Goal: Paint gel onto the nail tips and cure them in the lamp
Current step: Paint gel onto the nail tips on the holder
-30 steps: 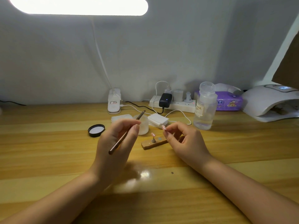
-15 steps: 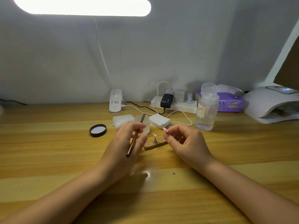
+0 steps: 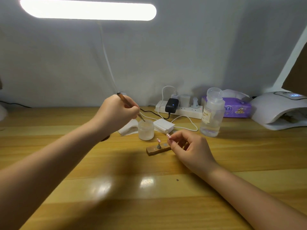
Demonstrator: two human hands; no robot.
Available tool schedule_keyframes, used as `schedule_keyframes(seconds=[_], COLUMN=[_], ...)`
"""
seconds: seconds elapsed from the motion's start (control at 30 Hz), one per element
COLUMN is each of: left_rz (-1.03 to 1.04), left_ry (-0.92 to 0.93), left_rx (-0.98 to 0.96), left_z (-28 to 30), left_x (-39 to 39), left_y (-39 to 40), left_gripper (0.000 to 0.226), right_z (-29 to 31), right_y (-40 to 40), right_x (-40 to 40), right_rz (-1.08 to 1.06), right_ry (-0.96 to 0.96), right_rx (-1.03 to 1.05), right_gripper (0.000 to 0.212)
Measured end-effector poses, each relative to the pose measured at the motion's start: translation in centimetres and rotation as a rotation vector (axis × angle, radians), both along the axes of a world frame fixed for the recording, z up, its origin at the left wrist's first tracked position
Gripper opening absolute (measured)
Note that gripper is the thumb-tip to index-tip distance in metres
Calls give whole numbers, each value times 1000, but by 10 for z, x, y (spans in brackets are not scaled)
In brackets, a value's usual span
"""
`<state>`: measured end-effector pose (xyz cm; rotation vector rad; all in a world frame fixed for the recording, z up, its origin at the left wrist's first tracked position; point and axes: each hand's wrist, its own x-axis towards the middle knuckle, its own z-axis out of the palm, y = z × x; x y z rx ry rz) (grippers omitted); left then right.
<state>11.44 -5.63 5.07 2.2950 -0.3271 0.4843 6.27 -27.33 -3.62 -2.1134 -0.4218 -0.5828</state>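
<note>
My left hand [image 3: 117, 112] grips a thin brown brush [image 3: 122, 97], whose tip dips into the mouth of a small frosted jar [image 3: 146, 130]. My right hand [image 3: 189, 150] pinches a small pink nail tip [image 3: 168, 135] between thumb and forefinger, just right of the jar. On the desk below lies a brown wooden holder block [image 3: 157, 150] with another pink nail tip [image 3: 158, 140] standing on a little metal stand. The white curing lamp [image 3: 275, 110] sits at the far right, its opening facing me.
A clear liquid bottle [image 3: 211, 117] stands right of the jar. A white power strip [image 3: 181, 109] with chargers and cables, a white adapter box [image 3: 163, 125], white wipes [image 3: 127, 129] and a purple tissue pack [image 3: 235, 108] lie behind. A lit desk lamp bar [image 3: 88, 9] hangs overhead.
My left hand lifted and moved back and right, swinging the brush over so its tip now points down into the jar. My right hand barely moved with the nail tip.
</note>
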Motion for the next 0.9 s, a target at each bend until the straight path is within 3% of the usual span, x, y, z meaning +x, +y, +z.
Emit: schedule_keyframes(seconds=[0.13,0.3,0.5,0.73,0.9], left_rz=[0,35,28,20,47], left_ry=[48,66,-117,-47,-223], left_rx=[202,273,200,300,208], left_z=[-4,-9,-15,-24,-14], left_x=[10,15,12,19,15], left_y=[-16,-22,-16,-24,-22], left_gripper=[16,24,20,24,18], right_z=[0,0,1,1,1], right_y=[0,0,0,0,0], right_x=[0,0,-1,-1,0], right_rz=[6,4,10,13,5], right_ry=[-7,-15,-15,-24,-26], right_rx=[-11,-9,-13,-18,-21], right_gripper=[8,9,9,8,8])
